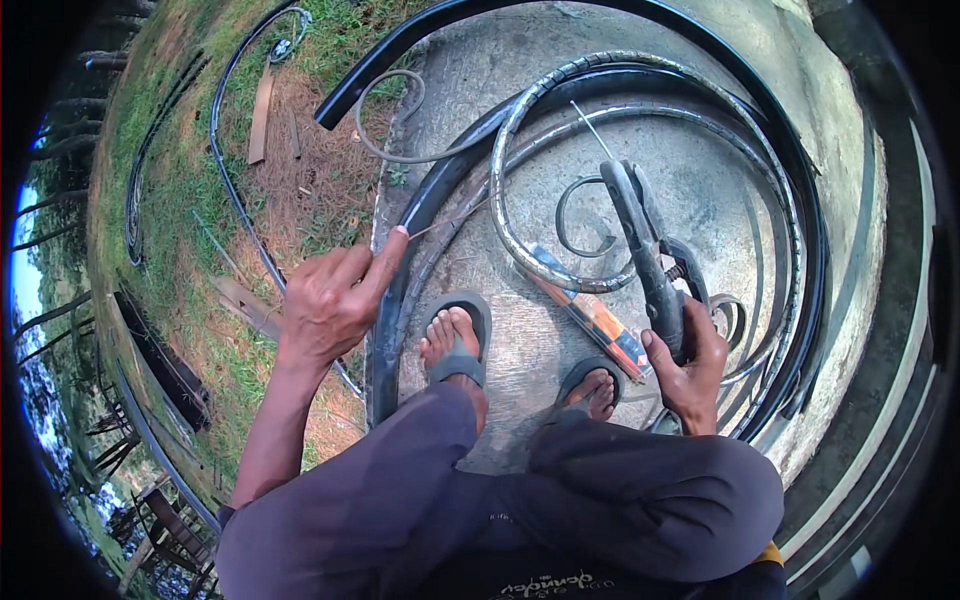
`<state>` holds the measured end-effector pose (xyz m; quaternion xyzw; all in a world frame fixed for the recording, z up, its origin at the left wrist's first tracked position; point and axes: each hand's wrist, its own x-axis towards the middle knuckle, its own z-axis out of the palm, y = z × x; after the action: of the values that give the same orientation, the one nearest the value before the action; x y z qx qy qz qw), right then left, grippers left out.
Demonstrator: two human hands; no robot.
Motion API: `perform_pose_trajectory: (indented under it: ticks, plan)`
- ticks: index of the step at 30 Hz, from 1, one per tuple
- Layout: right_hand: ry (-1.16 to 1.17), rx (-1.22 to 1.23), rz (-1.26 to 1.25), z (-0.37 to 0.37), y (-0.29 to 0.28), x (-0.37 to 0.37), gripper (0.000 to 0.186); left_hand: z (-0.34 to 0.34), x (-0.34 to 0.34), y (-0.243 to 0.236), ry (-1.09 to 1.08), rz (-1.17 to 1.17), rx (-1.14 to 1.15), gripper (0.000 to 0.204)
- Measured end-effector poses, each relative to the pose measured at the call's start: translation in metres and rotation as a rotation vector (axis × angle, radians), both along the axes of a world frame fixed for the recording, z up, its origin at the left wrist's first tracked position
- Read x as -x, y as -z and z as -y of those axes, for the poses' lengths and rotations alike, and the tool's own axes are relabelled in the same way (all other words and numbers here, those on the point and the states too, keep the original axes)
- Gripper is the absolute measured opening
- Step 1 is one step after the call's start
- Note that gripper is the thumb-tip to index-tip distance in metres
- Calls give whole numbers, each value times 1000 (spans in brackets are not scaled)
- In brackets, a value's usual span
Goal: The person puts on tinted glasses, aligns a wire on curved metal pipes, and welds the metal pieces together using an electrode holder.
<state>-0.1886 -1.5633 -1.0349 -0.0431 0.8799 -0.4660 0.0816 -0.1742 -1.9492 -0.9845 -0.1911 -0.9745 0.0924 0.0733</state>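
My right hand (690, 365) is wrapped round the handle of a black welding electrode holder (650, 270). A thin pale welding rod (592, 130) juts up from the holder's far end. My left hand (335, 300) is closed with its index finger stretched forward, beside a black pipe (385, 340). From that fingertip a thin brownish rod (450, 217) points right, apparently pinched there. Between my hands lies a ring of shiny banded tubing (500, 170). An orange and blue packet (600, 325) lies under its near edge, left of the holder.
Large black pipe curves (735, 50) sweep round the concrete slab (560, 360). A short curled strip (565, 225) lies inside the ring. My sandalled feet (460, 330) rest on the slab. Grass (180, 200) at left holds a wooden board (261, 120) and a long bent pipe (222, 150).
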Motion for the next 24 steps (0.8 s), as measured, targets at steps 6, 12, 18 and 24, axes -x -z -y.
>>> perform_pose_trajectory:
  ticks: [6,12,18,24]
  plan:
    - [336,63,170,-14,-7,-19,40,-5,10,14,23,-4,-76,39]
    - [434,256,219,-18,-8,-26,33,-19,7,28,37,-47,-149,40]
    - [308,31,212,-31,-3,-49,44,-23,3,38,24,-53,-183,41]
    - [208,-81,223,-39,-10,-85,55,-15,12,24,-21,-103,-185,42]
